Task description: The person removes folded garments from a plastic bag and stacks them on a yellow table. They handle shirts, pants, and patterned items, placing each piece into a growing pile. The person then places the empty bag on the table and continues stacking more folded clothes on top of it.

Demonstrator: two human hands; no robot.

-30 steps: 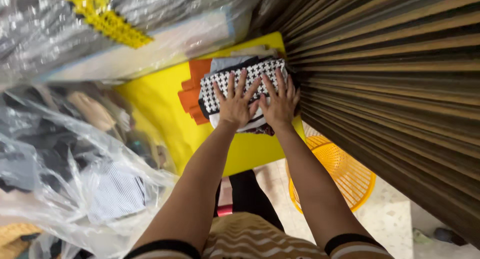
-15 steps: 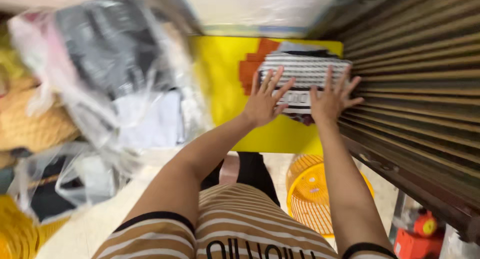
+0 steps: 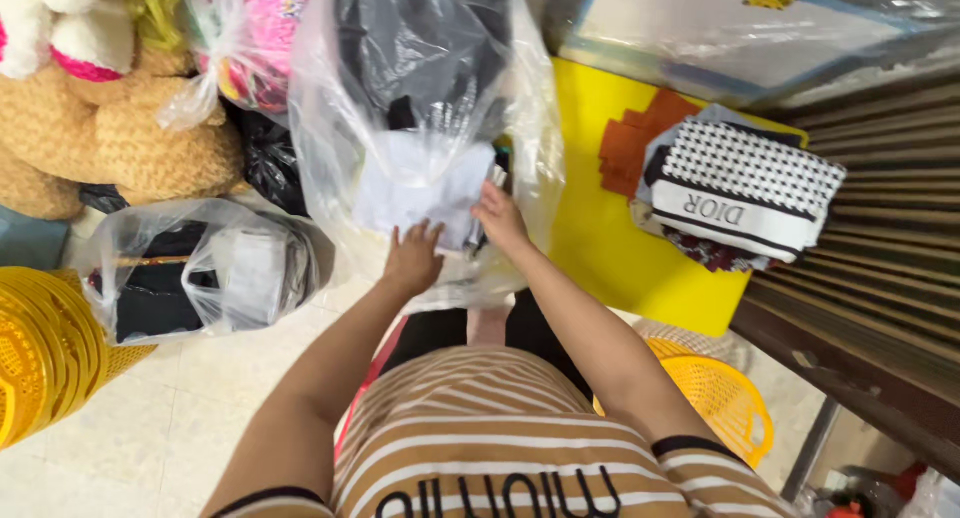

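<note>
Left hand (image 3: 413,258) rests spread flat on the clear plastic bag (image 3: 420,128); right hand (image 3: 500,218) pinches it, fingertips hidden, contents just a dark blur.

The light was bright and even, coming from overhead, and it cast only soft shadows under my arms onto the pale floor (image 3: 150,418). Glare streaked the big clear plastic bag (image 3: 420,108) in white patches (worst near its middle, where the folds caught the light) and also the smaller bag (image 3: 200,268) beside it. My left hand (image 3: 412,258) and right hand (image 3: 500,218) looked slightly soft from motion. The wide lens bent the slatted shutter (image 3: 880,238) at the right edge, and my striped shirt (image 3: 500,428), close to the camera, was out of focus. The corners were darker.
</note>
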